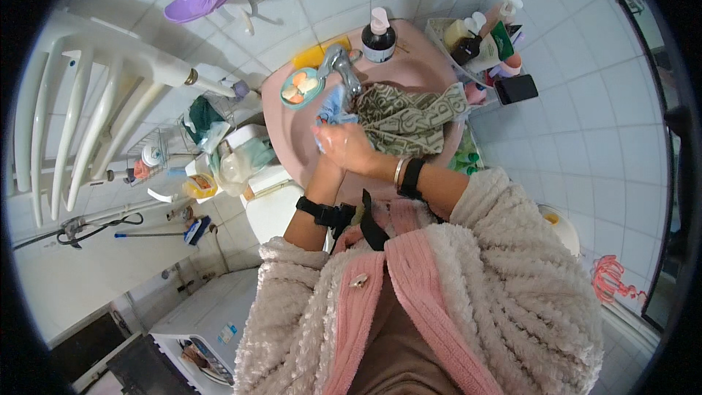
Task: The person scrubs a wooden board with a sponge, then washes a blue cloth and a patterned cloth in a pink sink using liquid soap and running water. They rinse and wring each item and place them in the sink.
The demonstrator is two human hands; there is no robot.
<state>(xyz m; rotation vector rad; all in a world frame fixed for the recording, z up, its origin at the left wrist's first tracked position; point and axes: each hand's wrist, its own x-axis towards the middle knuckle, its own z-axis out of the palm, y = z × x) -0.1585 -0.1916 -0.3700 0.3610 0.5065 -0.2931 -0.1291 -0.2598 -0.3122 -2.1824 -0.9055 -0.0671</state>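
My hands are pressed together over the pink washbasin [282, 137], with a light-blue cloth [332, 105] bunched between them. My right hand [351, 145] lies across the top, wet, its fingers curled round the cloth. Beneath it is my left hand [328, 163], mostly hidden, against the same cloth. The blue cloth sticks up towards the chrome faucet [343, 63]. Beside my right hand, an olive-and-cream patterned cloth [411, 115] is heaped in the basin and reaches over its right rim.
A turquoise soap dish [285, 100] with soap pieces sits left of the faucet. A dark pump bottle [378, 38] stands on the back ledge. At right, a rack [439, 33] holds toiletries near a black phone [515, 89]. A white radiator [82, 115] hangs left.
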